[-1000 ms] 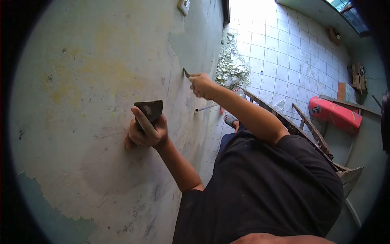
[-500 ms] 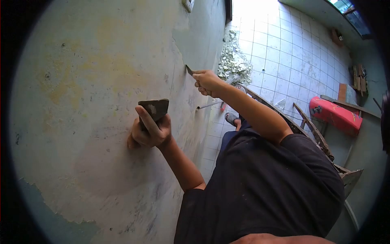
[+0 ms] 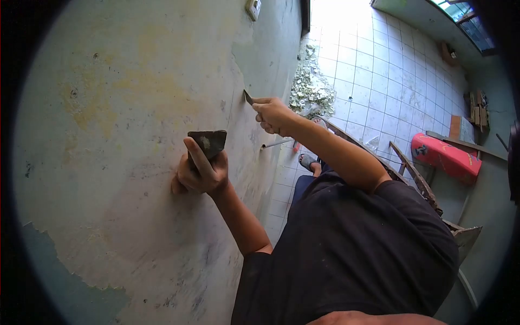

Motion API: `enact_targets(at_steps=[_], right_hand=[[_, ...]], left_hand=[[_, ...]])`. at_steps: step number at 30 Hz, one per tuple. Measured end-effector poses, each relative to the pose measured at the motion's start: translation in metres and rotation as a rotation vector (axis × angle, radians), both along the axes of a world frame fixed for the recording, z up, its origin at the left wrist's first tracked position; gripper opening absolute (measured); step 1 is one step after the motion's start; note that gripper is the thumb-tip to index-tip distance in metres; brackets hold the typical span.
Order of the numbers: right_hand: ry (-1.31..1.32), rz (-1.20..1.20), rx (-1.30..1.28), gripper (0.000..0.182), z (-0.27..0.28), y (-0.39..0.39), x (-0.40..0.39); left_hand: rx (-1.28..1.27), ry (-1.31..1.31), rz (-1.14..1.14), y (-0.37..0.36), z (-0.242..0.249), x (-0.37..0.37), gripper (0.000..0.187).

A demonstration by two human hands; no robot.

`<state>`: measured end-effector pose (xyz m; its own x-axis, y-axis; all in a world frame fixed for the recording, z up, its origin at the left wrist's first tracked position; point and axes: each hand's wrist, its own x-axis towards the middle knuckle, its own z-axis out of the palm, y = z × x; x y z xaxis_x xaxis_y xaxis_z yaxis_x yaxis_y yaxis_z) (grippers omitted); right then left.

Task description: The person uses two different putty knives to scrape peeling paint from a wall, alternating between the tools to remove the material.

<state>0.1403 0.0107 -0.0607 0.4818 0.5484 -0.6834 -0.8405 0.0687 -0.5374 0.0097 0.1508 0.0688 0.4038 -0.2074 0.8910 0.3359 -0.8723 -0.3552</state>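
My left hand (image 3: pixel 203 172) is closed around a wide, dark putty knife (image 3: pixel 208 142), its flat blade smeared with a pale patch. It is held up in front of the wall (image 3: pixel 135 189). Farther along, my right hand (image 3: pixel 275 117) grips a narrower scraper (image 3: pixel 248 97). That scraper's blade tip is at the wall, close to the ragged edge between the pale patchy surface and a smoother grey-green area (image 3: pixel 271 49). The scraper's handle is hidden in my fingers.
Paint flakes (image 3: pixel 313 89) lie heaped on the tiled floor (image 3: pixel 374 70) along the wall's foot. A pipe (image 3: pixel 277 143) sticks out of the wall below my right hand. A wooden frame (image 3: pixel 414 172) and a red-pink object (image 3: pixel 447 157) are at right. A switch (image 3: pixel 253 8) is on the wall.
My right hand and its scraper have shifted slightly left and down in view, along the wall. My left hand stays nearly still with the putty knife. The view has moved a little.
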Motion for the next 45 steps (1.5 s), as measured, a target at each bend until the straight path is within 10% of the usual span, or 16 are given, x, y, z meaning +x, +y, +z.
enact_targets(at_steps=[22,32,45], right_hand=[[0.030,-0.041,0.056,0.044,-0.009,0.009,0.009],[0.194,-0.098,0.125,0.019,-0.024,0.011,0.024],[0.016,0.037,0.012,0.043,0.010,-0.001,0.011]], left_hand=[[-0.006,0.037,0.025,-0.003,0.001,-0.005,0.046],[-0.030,0.017,0.052,0.000,-0.004,0.003,0.046],[0.004,0.030,0.040,-0.001,-0.001,0.001,0.045]])
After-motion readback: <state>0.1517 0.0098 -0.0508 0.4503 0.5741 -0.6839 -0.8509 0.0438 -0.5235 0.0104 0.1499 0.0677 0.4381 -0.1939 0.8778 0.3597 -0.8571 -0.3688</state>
